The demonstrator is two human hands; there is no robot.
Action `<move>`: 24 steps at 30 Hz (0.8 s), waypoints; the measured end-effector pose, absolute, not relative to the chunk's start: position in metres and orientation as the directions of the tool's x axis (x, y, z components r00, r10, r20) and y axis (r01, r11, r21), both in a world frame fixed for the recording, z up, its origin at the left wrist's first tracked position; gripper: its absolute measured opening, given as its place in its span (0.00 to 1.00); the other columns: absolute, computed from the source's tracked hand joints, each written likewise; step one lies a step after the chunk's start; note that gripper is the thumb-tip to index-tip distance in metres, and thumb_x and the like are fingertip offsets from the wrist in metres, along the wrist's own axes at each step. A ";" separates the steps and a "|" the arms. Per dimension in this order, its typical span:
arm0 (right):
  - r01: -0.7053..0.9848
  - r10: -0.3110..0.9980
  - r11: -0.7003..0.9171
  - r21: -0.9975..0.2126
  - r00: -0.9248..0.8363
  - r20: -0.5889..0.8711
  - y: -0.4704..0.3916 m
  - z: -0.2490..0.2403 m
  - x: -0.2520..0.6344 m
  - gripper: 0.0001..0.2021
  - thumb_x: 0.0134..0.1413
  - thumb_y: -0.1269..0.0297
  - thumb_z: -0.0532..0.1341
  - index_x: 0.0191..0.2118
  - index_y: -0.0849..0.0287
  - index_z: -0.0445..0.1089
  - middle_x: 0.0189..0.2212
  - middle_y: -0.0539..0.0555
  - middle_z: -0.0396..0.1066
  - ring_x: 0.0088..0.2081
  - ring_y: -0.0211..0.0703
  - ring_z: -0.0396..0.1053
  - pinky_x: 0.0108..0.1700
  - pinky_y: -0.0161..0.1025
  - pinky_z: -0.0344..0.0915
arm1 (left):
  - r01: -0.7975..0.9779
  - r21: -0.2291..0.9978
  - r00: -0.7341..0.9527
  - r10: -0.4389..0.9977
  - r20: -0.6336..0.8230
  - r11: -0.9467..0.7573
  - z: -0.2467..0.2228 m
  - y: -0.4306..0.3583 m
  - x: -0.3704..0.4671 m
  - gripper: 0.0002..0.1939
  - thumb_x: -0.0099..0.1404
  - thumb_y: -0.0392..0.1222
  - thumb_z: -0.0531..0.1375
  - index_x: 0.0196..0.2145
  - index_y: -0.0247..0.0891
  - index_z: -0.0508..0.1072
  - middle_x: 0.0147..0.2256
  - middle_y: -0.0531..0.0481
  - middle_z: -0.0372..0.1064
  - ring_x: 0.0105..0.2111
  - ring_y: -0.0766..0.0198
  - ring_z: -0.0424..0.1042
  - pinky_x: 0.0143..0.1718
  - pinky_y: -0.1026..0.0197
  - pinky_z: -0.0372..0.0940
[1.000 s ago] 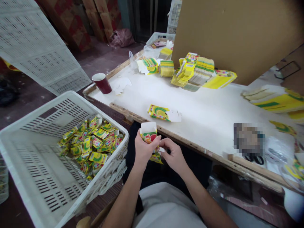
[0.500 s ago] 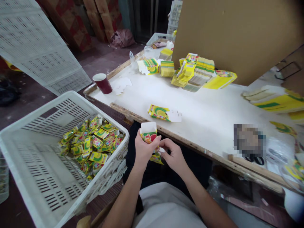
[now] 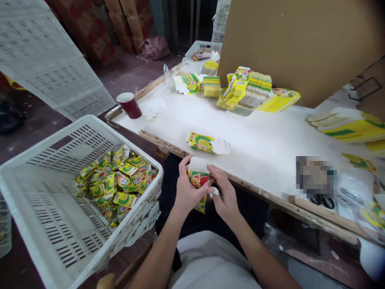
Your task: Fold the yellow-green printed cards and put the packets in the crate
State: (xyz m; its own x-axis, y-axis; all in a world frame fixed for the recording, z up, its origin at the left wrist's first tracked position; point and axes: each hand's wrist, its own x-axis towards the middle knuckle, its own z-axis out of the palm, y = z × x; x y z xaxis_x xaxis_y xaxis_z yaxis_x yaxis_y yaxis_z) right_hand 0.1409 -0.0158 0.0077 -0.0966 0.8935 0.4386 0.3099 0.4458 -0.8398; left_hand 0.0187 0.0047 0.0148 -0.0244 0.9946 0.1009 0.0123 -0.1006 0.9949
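Note:
Over my lap, in front of the table edge, a small printed carton [image 3: 198, 179] in yellow, green and red is held between both hands, its white flap raised at the top. My left hand [image 3: 187, 188] wraps round its left side. On the right, my right hand [image 3: 224, 192] pinches the upper right of the carton by the flap; a bit of white shows at its thumb. Part of the carton is hidden by my fingers. Just beyond, another yellow carton [image 3: 201, 142] lies on the white table [image 3: 255, 140], its white flap pointing right.
At my left stands a white plastic basket [image 3: 39, 192] with many small cartons [image 3: 120, 180] inside. A dark red cup [image 3: 130, 106] sits at the table's left corner. Stacks of flat cartons [image 3: 255, 90] lean before a large cardboard panel [image 3: 294, 52]. Wooden strips edge the table.
My left hand and the carton have moved slightly right. The right hand has risen from the carton's lower right to its upper flap.

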 end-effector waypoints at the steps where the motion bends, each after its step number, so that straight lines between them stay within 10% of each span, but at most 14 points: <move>1: 0.315 0.891 0.450 -0.835 -0.099 0.443 -0.016 0.008 0.141 0.22 0.58 0.65 0.52 0.59 0.50 0.56 0.52 0.56 0.62 0.52 0.48 0.62 0.51 0.44 0.63 | 0.025 0.994 0.007 0.994 0.109 -0.109 0.015 0.004 0.018 0.41 0.47 0.38 0.66 0.55 0.42 0.51 0.42 0.49 0.63 0.36 0.64 0.69 0.38 0.63 0.66; 24: 0.277 0.930 0.357 -0.892 -0.011 0.368 -0.013 0.008 0.143 0.18 0.54 0.73 0.53 0.48 0.53 0.71 0.44 0.53 0.73 0.44 0.44 0.71 0.46 0.41 0.68 | 0.263 0.939 -0.012 0.972 0.234 -0.223 -0.004 -0.005 0.020 0.29 0.47 0.38 0.63 0.44 0.41 0.52 0.38 0.51 0.58 0.33 0.66 0.66 0.34 0.64 0.63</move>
State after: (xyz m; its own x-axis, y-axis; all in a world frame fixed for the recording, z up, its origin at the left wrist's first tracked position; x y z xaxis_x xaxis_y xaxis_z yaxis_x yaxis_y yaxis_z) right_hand 0.1430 -0.0133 0.0082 -0.0110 0.9297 0.3682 0.2775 0.3566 -0.8921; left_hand 0.0205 -0.0046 -0.0042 -0.0119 0.9722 0.2338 0.2626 -0.2226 0.9389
